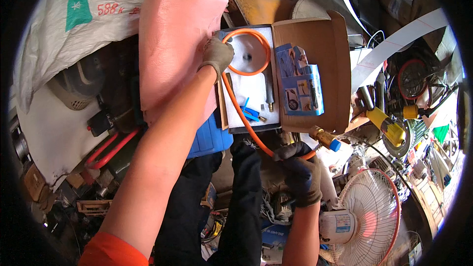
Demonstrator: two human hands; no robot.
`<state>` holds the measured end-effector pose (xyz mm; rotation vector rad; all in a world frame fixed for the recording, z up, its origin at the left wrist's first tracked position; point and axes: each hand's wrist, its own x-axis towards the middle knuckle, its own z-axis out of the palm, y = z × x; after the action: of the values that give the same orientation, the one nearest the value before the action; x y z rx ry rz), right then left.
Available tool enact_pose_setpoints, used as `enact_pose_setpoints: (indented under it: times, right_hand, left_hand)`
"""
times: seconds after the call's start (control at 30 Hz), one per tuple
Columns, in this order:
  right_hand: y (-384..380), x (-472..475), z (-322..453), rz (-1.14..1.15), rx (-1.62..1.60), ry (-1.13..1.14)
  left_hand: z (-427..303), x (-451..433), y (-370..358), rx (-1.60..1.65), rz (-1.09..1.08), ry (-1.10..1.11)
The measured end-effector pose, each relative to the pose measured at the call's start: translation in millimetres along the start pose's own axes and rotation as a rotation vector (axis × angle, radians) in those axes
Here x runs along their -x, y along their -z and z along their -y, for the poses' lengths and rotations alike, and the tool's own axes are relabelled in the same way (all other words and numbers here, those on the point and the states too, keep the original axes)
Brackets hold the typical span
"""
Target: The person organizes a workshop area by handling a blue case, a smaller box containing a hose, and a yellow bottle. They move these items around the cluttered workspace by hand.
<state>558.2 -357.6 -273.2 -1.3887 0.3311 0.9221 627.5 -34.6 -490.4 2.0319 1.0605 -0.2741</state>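
Observation:
An orange hose (242,116) runs from a coil over an open cardboard box (308,34) down to my right side. My gloved left hand (218,52) grips the coil at the box's left edge. Lower right, my gloved right hand (301,171) is closed around the hose close to its end. A brass fitting (322,137) with a blue cap sticks out past that hand. White foam (245,99) lines the box and holds a dark torch handle (269,92) and blue plastic pieces (251,113). A blue printed leaflet (299,81) lies against the opened lid.
Pink foam sheeting (173,44) bulges left of the box, above a blue case (210,136). A white woven sack (111,14) fills the upper left. At lower right stands an electric fan (366,218). Yellow-and-black tool parts (388,125) and clutter crowd the right side.

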Motion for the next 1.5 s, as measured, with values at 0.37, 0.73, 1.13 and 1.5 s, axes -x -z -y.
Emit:
enact_pose_setpoints:
  times: [0.37,0.73,1.13,1.5]
  right_hand:
    - [1,-11,3,-0.152,-0.284,-0.158]
    - [14,-21,-15,-0.237,-0.365,-0.108]
    - [26,-10,-20,-0.141,-0.170,-0.033]
    - [1,-26,-41,-0.079,-0.451,-0.074]
  left_hand:
    - [-23,30,7,-0.335,-0.047,-0.198]
    - [-20,31,11,-0.071,-0.051,-0.015]
    - [-47,38,24,-0.763,0.215,0.064]
    - [-29,13,5,-0.388,-0.094,-0.049]
